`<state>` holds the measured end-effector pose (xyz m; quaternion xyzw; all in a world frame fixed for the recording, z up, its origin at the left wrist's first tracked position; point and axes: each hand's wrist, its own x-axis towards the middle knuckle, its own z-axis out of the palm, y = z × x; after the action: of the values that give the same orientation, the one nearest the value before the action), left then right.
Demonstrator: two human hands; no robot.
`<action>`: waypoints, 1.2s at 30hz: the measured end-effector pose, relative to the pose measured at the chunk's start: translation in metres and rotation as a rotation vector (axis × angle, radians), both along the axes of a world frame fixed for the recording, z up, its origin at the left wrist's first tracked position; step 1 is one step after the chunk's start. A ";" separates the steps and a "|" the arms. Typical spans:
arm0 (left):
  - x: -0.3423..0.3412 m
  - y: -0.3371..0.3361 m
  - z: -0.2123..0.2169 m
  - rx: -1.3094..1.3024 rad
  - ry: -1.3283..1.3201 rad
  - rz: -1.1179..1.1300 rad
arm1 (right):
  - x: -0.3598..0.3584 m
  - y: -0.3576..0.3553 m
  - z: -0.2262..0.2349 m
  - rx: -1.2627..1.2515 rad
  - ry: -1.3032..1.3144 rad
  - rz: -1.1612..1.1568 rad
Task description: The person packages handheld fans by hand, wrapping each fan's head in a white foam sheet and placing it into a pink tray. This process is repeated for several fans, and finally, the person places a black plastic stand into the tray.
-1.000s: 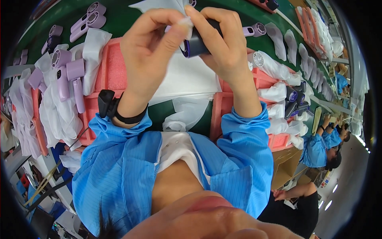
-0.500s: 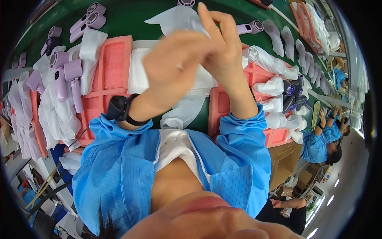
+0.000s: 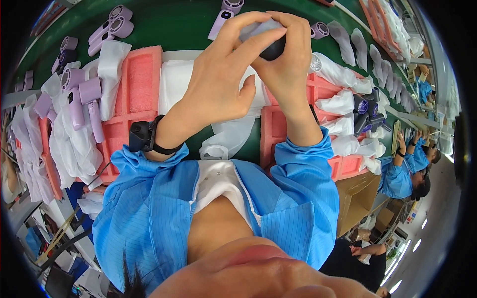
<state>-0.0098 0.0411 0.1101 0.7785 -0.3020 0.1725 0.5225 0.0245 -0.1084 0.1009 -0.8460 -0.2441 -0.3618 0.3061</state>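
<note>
In front of me, at the far side, both my hands are raised and close together around a dark handheld fan (image 3: 274,49). Only its dark rounded end shows; fingers hide the rest. A translucent whitish sleeve (image 3: 253,31) covers part of it. My right hand (image 3: 290,62) wraps round the fan from the right. With fingertips pressed on the sleeve and fan, my left hand (image 3: 218,74) grips from the left. Beneath my hands lies a stack of white sleeves (image 3: 176,82). One translucent sleeve (image 3: 226,139) lies nearer my chest.
Pink foam trays (image 3: 141,82) flank me, the left one bearing purple handheld fans (image 3: 90,89) and white sleeves. Dark fans (image 3: 365,107) in sleeves fill the right tray (image 3: 273,131). More purple fans (image 3: 119,25) stand on the green table (image 3: 169,25). Co-workers (image 3: 397,174) sit at right.
My left hand has moved up and right and closed over the fan. The sleeve that hung spread at the far side is now gathered around the fan between both hands.
</note>
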 end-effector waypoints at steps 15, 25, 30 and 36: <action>0.033 0.036 -0.010 -0.459 0.070 -0.284 | 0.011 -0.013 0.004 0.208 0.390 0.504; 0.026 0.012 -0.018 -0.543 -0.179 0.261 | 0.006 0.007 -0.010 -0.164 0.049 -0.071; 0.013 0.018 -0.005 -0.276 -0.400 0.415 | -0.009 0.009 0.016 -0.167 0.200 -0.154; 0.024 0.028 -0.011 -0.551 0.098 0.311 | -0.044 -0.027 0.030 0.064 0.605 0.131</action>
<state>0.0140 0.0689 0.0990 0.6518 -0.0955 0.2879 0.6951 -0.0197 -0.1354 0.1307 -0.8877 -0.1842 -0.0805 0.4142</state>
